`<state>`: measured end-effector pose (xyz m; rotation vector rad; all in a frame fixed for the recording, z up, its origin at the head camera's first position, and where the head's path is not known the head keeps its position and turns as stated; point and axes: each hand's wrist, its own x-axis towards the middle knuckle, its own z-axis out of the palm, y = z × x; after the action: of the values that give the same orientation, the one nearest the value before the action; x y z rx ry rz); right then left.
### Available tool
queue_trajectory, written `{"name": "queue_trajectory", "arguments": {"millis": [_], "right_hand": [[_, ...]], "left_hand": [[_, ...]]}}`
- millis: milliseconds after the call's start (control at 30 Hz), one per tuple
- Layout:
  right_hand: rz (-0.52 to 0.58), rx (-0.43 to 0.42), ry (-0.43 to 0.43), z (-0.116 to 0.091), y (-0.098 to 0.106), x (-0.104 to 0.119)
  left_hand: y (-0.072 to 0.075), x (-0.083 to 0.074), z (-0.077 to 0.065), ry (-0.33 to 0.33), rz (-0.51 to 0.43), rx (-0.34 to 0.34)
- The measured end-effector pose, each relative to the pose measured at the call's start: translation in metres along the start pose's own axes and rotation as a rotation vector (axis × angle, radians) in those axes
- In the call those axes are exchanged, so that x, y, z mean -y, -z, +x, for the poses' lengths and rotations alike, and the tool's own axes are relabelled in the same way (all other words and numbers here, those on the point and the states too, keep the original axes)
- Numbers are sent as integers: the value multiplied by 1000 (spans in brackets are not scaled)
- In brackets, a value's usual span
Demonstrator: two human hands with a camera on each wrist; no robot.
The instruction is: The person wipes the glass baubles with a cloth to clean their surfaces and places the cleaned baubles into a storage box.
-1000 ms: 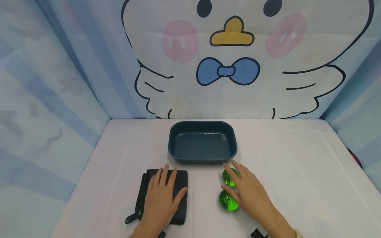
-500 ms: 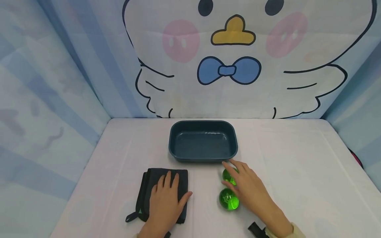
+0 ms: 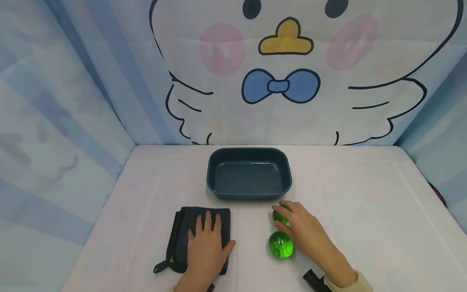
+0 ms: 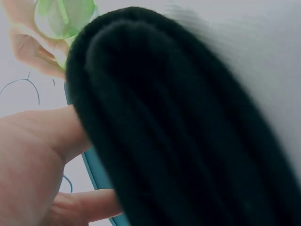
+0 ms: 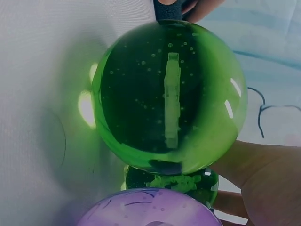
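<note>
Head view. Left hand [image 3: 207,251]: fingers straight and apart, lying over a folded dark cloth [image 3: 182,247]; placed slightly nearer the body than a second ago, more of the cloth's far part exposed. Right hand [image 3: 310,233]: fingertips lower and more drawn in than half a second ago, forefinger and thumb bent round the far green ball [image 3: 280,217]. Near green ball [image 3: 281,245]: now uncovered by the thumb, on the table [image 3: 365,190]. Tray [image 3: 249,178]: same place, just beyond the far ball. Significance, as judged: the right hand is settling its hold on the far ball; both balls remain outside the tray. Hidden: most of the far ball.

Left wrist view. Cloth edge: blurred, very dark, filling the centre. Left thumb and a finger: tips lost behind it. Green ball at top left: cut off, right fingers against it; which ball, cannot tell.

Right wrist view. Near ball: large, a pale form inside, its nature unclear. Far ball: behind, partly covered, right fingers beside it. Purple rounded object [image 5: 150,207]: cut off below; not visible in the head view.
</note>
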<state>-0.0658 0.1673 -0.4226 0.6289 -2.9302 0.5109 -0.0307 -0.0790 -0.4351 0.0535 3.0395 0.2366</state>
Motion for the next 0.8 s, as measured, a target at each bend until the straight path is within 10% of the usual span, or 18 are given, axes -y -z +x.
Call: {"name": "queue_trajectory", "arguments": {"millis": [800], "right_hand": [[102, -29, 106, 1, 2, -18]], "left_hand": [[5, 8, -4, 10, -66, -146]]}}
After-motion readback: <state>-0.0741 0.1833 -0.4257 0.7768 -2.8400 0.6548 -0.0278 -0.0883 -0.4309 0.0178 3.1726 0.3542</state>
